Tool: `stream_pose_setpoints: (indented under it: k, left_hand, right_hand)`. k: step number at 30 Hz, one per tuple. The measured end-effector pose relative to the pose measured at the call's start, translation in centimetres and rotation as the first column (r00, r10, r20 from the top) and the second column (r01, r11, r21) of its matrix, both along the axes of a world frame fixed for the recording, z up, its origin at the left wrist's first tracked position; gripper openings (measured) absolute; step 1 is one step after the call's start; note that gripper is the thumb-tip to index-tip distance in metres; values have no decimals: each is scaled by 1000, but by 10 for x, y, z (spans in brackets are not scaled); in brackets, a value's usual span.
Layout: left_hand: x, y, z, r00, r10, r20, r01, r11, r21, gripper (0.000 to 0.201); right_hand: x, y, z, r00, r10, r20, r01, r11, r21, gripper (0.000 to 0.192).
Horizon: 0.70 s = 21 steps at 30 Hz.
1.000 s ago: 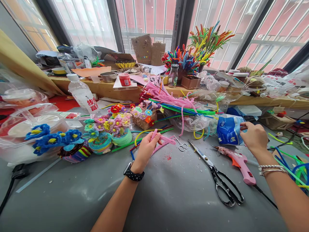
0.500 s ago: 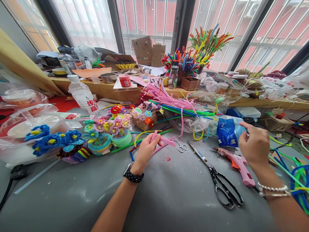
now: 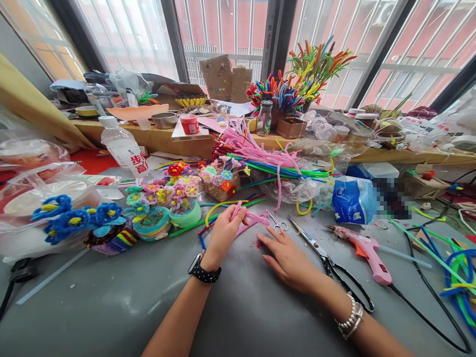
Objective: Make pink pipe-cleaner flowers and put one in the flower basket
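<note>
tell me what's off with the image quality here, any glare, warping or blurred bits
Head view: bright backlight through the windows, washed out at upper left; wide-angle warp bends the window frames outward; a pixelated patch beside the blue pack; left hand and right hand sharp.

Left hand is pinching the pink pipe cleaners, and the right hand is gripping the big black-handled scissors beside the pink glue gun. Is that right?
Not quite. The head view shows the right hand lying open and flat on the grey table, holding nothing; the big scissors lie untouched just beside it. The left hand does pinch the pink pipe cleaners, and the pink glue gun lies past the scissors.
</note>
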<state>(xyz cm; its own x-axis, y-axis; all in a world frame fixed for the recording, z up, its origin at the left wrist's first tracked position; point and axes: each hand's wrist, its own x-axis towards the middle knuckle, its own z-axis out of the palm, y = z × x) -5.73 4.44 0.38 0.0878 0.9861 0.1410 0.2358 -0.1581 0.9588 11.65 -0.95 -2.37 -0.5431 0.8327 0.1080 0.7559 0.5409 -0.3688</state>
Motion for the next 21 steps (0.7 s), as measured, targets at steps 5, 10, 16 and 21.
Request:
stream_pose_setpoints:
  k: [5, 10, 16, 21]
  left_hand:
    - [0, -1, 1, 1000, -7, -18, 7, 1000, -10, 29]
    - [1, -1, 1, 1000, -11, -10, 11, 1000, 0, 28]
    - [2, -1, 1, 1000, -11, 1, 11, 1000, 18, 28]
    - [3, -1, 2, 1000, -19, -12, 19, 999, 28, 28]
  right_hand:
    - [4, -6, 1, 998, 59, 5, -59, 998, 21, 39]
    - [6, -18, -3, 999, -51, 1, 51, 996, 67, 41]
    - [0, -19, -3, 1000, 10, 0, -10, 999, 45, 45]
    - [-1, -20, -2, 999, 33, 43, -36, 998, 60, 47]
